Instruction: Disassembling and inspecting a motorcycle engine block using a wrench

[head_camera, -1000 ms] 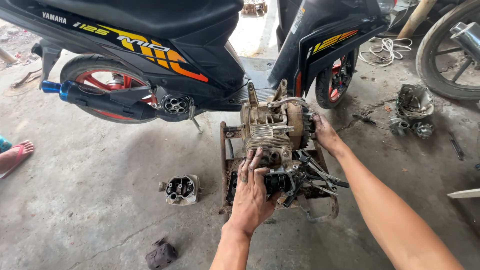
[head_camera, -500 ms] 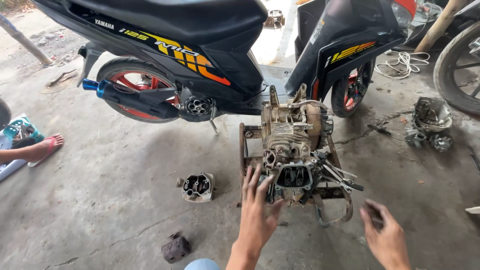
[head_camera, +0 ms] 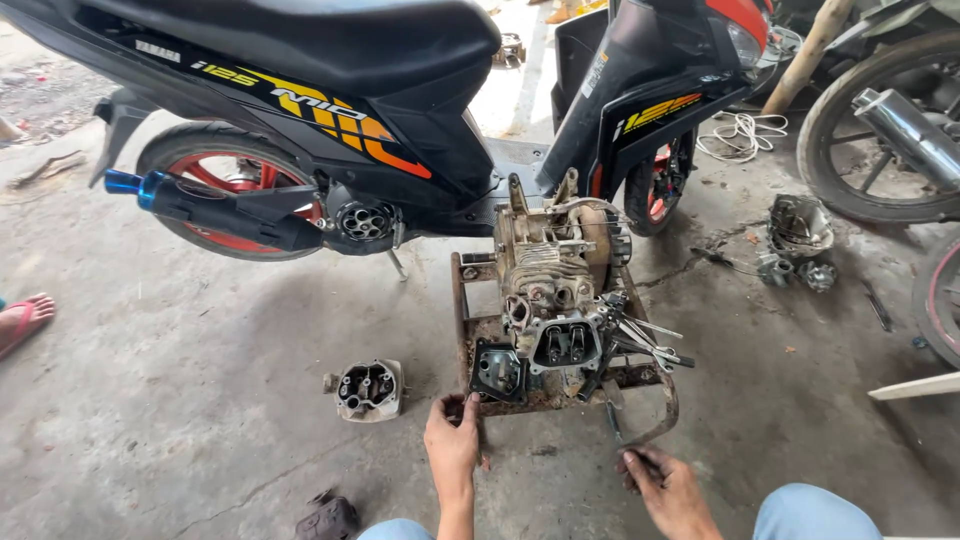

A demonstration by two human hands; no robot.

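Note:
A small engine (head_camera: 555,285) sits on a rusty metal frame (head_camera: 462,300) on the concrete floor, in front of a black scooter (head_camera: 330,90). My left hand (head_camera: 452,443) rests with its fingertips on the frame's front left corner, just below a black cover part (head_camera: 497,372). My right hand (head_camera: 668,490) is low at the frame's front right corner, with its fingers curled on a thin dark tool (head_camera: 612,418). Several wrenches (head_camera: 645,345) lie on the frame to the right of the engine's open port.
A loose cylinder head (head_camera: 368,388) lies on the floor left of the frame, and a dark lump (head_camera: 328,518) sits nearer me. Engine parts (head_camera: 800,240) and a motorcycle wheel (head_camera: 880,130) are at the right. Another person's foot (head_camera: 22,322) shows at the left edge.
My left hand came off the engine and dropped to the frame's front corner. My right hand left the engine's right side and came down to the front right, closed on a tool.

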